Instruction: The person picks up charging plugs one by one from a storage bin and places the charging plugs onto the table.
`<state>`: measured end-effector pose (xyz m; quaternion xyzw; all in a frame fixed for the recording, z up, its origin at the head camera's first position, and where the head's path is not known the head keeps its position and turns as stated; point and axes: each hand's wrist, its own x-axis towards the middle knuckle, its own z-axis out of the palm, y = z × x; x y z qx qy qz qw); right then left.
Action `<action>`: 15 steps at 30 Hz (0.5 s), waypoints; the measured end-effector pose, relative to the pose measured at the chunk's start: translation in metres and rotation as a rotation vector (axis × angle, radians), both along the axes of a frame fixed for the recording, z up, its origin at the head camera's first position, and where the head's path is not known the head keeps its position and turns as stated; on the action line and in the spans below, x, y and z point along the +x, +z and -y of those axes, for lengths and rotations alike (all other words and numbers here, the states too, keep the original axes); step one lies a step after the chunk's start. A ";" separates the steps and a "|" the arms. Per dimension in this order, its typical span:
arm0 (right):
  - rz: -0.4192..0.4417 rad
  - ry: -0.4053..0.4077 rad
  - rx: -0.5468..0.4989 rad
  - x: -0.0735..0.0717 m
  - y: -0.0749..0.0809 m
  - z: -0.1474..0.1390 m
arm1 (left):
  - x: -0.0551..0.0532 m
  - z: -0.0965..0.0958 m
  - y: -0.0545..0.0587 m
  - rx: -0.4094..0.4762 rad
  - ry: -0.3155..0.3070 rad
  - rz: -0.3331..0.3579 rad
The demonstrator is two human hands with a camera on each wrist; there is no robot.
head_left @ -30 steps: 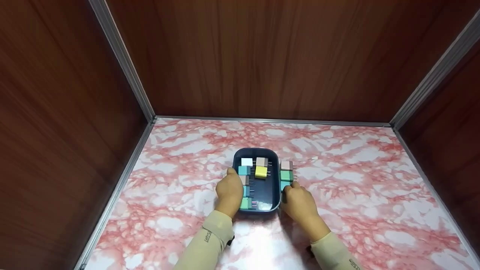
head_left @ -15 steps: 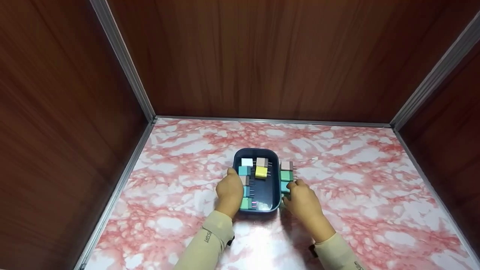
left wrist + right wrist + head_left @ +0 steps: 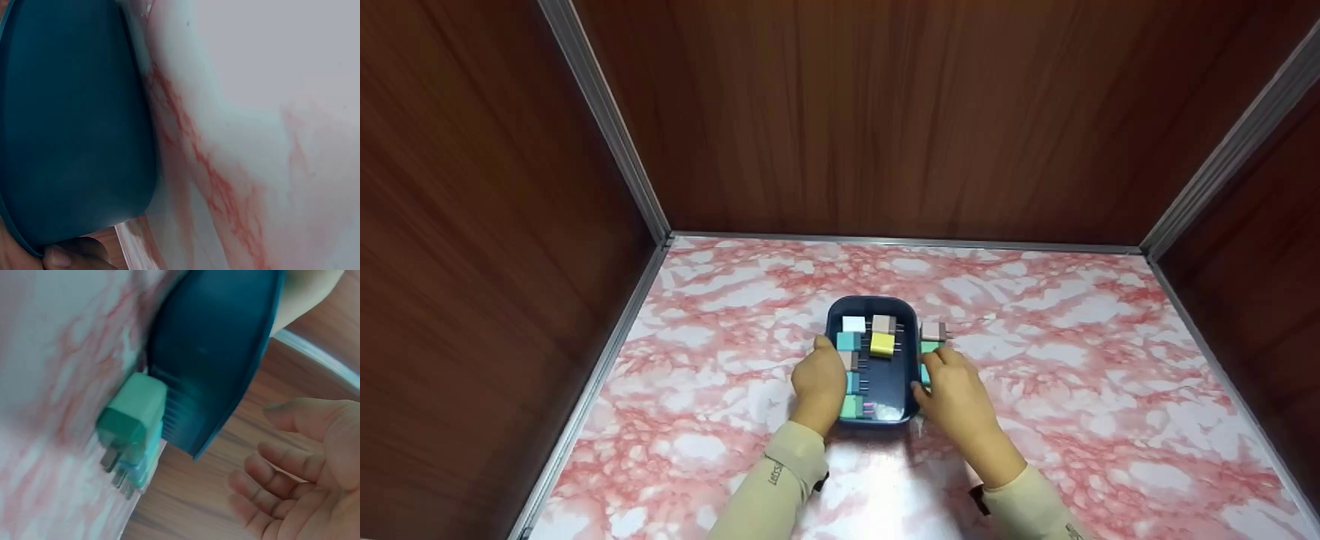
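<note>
My left hand [image 3: 818, 382] grips the left rim of a dark blue tray [image 3: 913, 330]; in the left wrist view its fingertips [image 3: 62, 257] show at the tray's rim. Inside the tray lie several charger plugs: white, teal, pinkish, green and a yellow plug [image 3: 883, 345]. My right hand [image 3: 960, 394] hovers by the tray's right side, fingers loosely bent and holding nothing. A pinkish plug [image 3: 933, 331] lies outside along that side, in a row with green and teal ones partly hidden by the hand. The right wrist view shows a green plug [image 3: 138, 399] nearest, prongs outward, apart from the fingers.
The tray stands on a red-and-white marbled table [image 3: 1072, 360]. Dark wood panels [image 3: 885, 120] with metal edging enclose it at the back, left and right.
My right hand drew back from beside the teal plug with its fingers loosening, then shifted forward and left along the row, covering more of the green plug. The left hand and tray stay still.
</note>
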<state>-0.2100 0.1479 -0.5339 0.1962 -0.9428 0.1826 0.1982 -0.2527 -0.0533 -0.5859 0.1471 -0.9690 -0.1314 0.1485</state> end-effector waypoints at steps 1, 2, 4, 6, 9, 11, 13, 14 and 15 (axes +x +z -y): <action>0.003 0.008 0.001 0.000 0.001 0.002 | 0.000 0.000 0.000 -0.003 0.000 -0.002; 0.010 0.017 0.001 0.001 0.002 0.004 | 0.001 0.000 0.000 -0.007 -0.002 -0.003; 0.024 0.032 0.012 0.001 0.004 0.008 | 0.001 0.000 0.001 -0.014 -0.004 -0.002; 0.045 0.052 0.020 0.002 0.004 0.012 | 0.001 0.000 0.001 -0.014 -0.007 -0.001; 0.081 0.095 0.027 0.002 0.004 0.020 | 0.001 0.001 0.002 -0.005 -0.010 0.000; 0.100 0.124 0.033 0.002 0.002 0.025 | 0.001 0.001 0.002 0.004 -0.012 0.004; 0.113 0.151 0.044 0.002 0.001 0.030 | 0.000 0.001 0.002 0.016 -0.016 0.020; 0.116 0.163 0.052 0.002 -0.001 0.032 | 0.000 0.001 0.002 0.021 -0.017 0.028; 0.120 0.174 0.059 0.002 -0.002 0.034 | 0.000 0.001 0.002 0.025 -0.019 0.035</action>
